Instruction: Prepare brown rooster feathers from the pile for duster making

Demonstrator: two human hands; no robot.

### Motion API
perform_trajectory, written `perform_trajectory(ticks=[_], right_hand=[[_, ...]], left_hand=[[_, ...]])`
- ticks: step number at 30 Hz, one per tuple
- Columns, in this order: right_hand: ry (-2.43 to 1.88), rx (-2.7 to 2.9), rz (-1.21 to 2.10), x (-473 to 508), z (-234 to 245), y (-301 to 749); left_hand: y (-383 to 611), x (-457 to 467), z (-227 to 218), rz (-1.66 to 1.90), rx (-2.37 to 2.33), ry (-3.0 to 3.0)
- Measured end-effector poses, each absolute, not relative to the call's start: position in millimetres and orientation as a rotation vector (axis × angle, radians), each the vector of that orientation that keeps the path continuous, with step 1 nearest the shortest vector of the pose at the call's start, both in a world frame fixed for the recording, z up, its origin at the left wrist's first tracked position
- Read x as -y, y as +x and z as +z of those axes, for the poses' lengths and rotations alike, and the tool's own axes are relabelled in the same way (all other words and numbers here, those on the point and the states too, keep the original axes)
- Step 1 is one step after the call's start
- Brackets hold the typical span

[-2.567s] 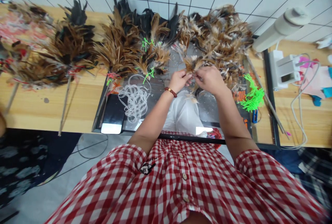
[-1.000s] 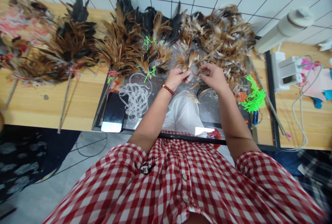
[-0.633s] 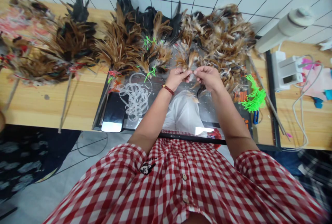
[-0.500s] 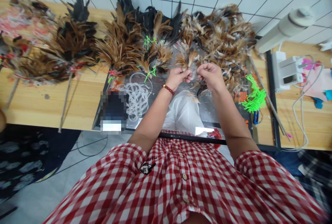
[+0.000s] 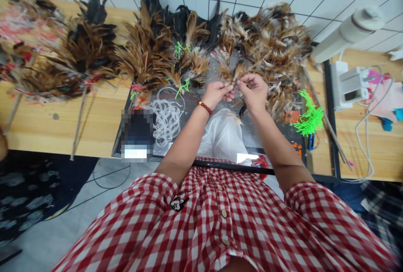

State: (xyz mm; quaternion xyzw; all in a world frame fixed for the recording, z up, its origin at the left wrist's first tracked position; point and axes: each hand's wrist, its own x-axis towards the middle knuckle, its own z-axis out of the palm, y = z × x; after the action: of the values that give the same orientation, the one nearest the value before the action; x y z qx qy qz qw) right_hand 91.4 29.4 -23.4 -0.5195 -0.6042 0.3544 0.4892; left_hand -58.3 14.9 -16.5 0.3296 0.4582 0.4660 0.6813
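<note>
Over a glass panel [image 5: 195, 114], both my hands meet in pinches with fingertips nearly touching. My left hand [image 5: 220, 92], with a red bead bracelet [image 5: 205, 107] at the wrist, grips a small bunch of brown feathers [image 5: 238, 70] by the quill ends. My right hand [image 5: 254, 89] closes thumb and finger at the base of the same feathers. A heap of loose brown and white feathers [image 5: 273, 41] lies beyond and right of my right hand. Small bunches tied with green string [image 5: 182, 87] lie left of my hands.
White plastic strip [image 5: 166, 121] lies coiled at left. Bright green strings [image 5: 308, 114] hang by the right edge, near a thin stick [image 5: 327, 116]. A pale bottle [image 5: 349, 35] and a white power strip [image 5: 340, 87] stand at right. Feather dusters [image 5: 86, 49] lie leftward.
My right hand has moved slightly left, closing the gap to my left hand. The feathers at my left fingertips now tilt right and stand between both hands.
</note>
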Motion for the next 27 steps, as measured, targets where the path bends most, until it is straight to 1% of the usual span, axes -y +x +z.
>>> perform_trajectory(ticks=[5,8,11,13,15,19,21,27], right_hand=[[-1.252,1.597,0.802,-33.2,-14.8,105.5],[-1.226,2.041,0.725,-36.7,-1.9,127.0],[-1.11,2.544,0.708,-37.3,5.2,140.0],[-1.097,2.656,0.71,-36.9,4.4,139.7],[-1.142,2.543,0.75,-37.2,1.6,135.1],[-1.207,1.826,1.077,-41.4,-2.4,126.6],[-1.211,1.554,1.161,-44.2,-3.4,124.8],[-1.25,1.377,1.024,-47.4,-12.1,116.0]], left_hand=[[-54.3,-14.8,-16.3,1.031,-1.046,0.78],[-52.0,-15.5,-15.9,1.065,-1.07,0.757],[-51.3,-16.7,-16.7,1.085,-1.075,0.726],[-51.6,-17.2,-17.7,1.085,-1.072,0.722],[-52.3,-17.0,-18.2,1.081,-1.065,0.719],[-54.5,-15.2,-16.8,1.107,-1.034,0.682],[-55.8,-14.5,-15.3,1.114,-1.019,0.67],[-57.3,-15.1,-15.2,1.075,-1.019,0.692]])
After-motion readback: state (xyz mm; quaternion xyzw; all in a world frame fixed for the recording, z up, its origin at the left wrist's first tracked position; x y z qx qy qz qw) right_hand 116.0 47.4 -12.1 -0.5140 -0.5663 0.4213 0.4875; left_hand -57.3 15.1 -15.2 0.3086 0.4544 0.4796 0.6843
